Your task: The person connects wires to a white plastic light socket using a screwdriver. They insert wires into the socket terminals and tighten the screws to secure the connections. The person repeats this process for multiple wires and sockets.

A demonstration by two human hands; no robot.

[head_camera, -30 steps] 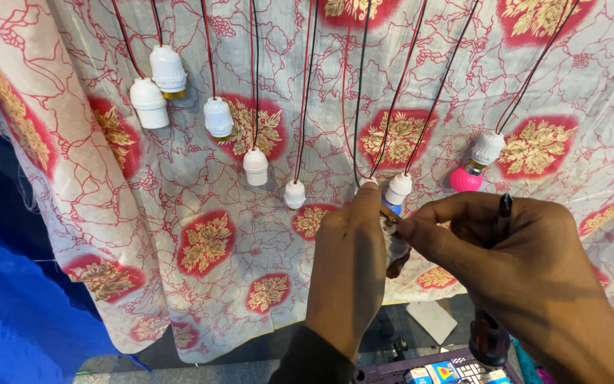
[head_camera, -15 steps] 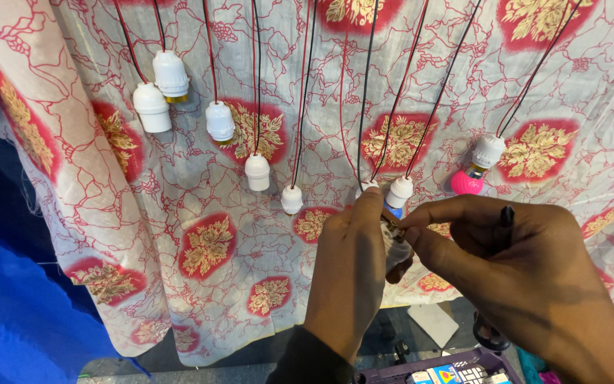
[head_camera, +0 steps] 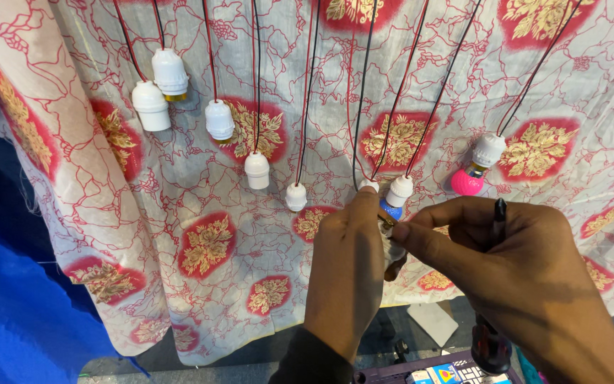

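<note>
Draped behind everything hangs a pale cloth (head_camera: 200,192) patterned with red veins and red-and-gold floral medallions, and beside it at the lower left we see a blue sheet (head_camera: 15,313). Down the front of the cloth run thin red and black wires (head_camera: 399,92), each ending in a small white lamp holder: two (head_camera: 161,85) sit high at the left, one (head_camera: 219,119) lower, then another (head_camera: 256,169) and another (head_camera: 295,196) stepping down toward the middle. Farther right, a holder carries a pink bulb (head_camera: 467,182), and one nearer the hands carries a blue bulb (head_camera: 391,208), partly hidden. Our left hand (head_camera: 346,274) rises from below with its back to the camera, its grip closed around a small fitting (head_camera: 392,249) at the end of one wire pair (most of that piece is covered, so we cannot tell its exact shape). Our right hand (head_camera: 513,284) meets it from the right, forefinger and thumb pinched at that same fitting, just under the blue bulb, while a dark slim tool (head_camera: 499,213) stands upright between the other fingers. Below the right wrist, at the bottom edge, lies a purple tray (head_camera: 428,371) with small coloured packets, and a white scrap (head_camera: 433,321) rests on the floor beneath the cloth.
</note>
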